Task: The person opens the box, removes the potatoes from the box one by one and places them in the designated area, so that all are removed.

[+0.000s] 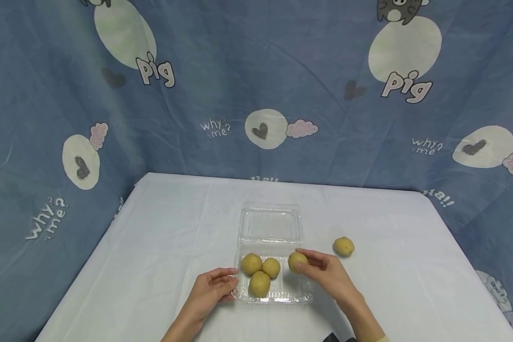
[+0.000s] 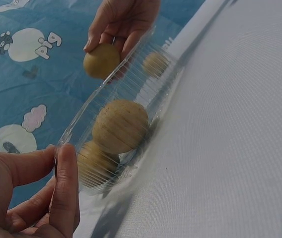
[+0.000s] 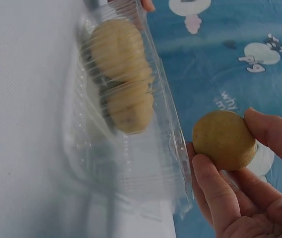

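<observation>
A clear plastic clamshell box lies on the table with its lid folded back. Three potatoes sit together in its left half. My left hand pinches the box's left rim between thumb and fingers, seen closely in the left wrist view. Over the right half of the box, my right hand holds another potato between thumb and fingertips. The right wrist view shows this held potato beside the box wall, above the rim. One more potato lies on the table, right of the box.
A white cloth covers the table. Behind it and at both sides hangs a blue printed curtain. A small dark object shows at the bottom edge, near the right forearm.
</observation>
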`<state>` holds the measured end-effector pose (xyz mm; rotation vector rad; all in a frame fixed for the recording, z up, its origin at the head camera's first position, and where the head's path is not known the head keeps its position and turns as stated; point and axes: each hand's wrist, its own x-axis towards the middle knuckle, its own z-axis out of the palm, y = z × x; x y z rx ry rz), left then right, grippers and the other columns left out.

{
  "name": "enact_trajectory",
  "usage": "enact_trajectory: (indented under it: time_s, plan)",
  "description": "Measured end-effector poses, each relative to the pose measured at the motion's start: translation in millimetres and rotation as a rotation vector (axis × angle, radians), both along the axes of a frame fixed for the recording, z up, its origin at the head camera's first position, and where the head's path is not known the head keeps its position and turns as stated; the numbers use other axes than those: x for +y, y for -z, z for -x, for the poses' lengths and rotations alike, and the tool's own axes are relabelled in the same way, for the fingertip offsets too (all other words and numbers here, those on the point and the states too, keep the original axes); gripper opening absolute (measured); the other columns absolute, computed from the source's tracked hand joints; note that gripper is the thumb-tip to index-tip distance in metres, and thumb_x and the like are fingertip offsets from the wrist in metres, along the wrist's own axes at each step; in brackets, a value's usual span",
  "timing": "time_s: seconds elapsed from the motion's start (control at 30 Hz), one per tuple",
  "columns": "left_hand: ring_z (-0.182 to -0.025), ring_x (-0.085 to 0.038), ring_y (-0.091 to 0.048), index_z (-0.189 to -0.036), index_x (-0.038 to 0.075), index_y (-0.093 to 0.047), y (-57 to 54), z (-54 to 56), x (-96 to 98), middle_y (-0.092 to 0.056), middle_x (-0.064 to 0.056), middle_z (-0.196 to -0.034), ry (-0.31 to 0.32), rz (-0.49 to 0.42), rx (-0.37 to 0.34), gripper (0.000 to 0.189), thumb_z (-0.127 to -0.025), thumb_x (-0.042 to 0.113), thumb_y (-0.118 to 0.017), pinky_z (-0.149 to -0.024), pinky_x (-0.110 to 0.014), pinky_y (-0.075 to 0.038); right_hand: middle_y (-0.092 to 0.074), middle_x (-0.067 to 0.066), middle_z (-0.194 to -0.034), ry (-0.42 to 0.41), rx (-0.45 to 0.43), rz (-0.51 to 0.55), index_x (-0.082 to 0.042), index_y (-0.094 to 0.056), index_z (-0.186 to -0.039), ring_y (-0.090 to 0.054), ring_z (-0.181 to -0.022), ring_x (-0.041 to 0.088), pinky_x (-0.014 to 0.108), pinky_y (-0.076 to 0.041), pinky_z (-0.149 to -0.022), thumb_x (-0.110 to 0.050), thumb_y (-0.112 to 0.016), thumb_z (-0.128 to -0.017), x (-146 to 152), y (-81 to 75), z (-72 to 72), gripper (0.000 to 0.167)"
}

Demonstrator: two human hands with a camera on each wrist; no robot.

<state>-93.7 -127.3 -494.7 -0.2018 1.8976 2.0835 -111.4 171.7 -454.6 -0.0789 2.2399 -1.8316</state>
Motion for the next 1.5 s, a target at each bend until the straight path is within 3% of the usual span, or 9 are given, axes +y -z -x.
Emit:
enact_trajectory:
  time_s: [1.2, 1.5]
  plan:
    - [-0.08, -0.014, -0.059, -0.122, -0.01, -0.059, -1.1, 0.2, 1.2, -0.06, -0.006, -0.091, -0.015, -0.001, -0.018, 0.042, -0.088, 0.01, -0.074, -0.069, -0.029, -0.06, -0.068, 0.009, -0.117, 0.136, -0.017, -0.023, -0.007, -0.063, -0.129, -0.063, -0.109, 0.022, 0.04, -0.05, -0.098, -0.028, -0.074, -0.089, 26, 1.1, -4.2, 0.047]
    - [-0.08, -0.014, -0.059, -0.122, -0.01, -0.059, -2.9, 0.1, 1.4, -0.06, -0.006, -0.09, -0.018, -0.005, -0.021, 0.043, -0.087, 0.01, -0.074, -0.069, -0.029, -0.06, -0.068, 0.01, -0.116, 0.166, -0.016, -0.021, -0.006, -0.062, -0.13, -0.063, -0.108, 0.02, 0.023, -0.05, -0.089, -0.026, -0.074, -0.089, 33, 2.9, -6.5, 0.047]
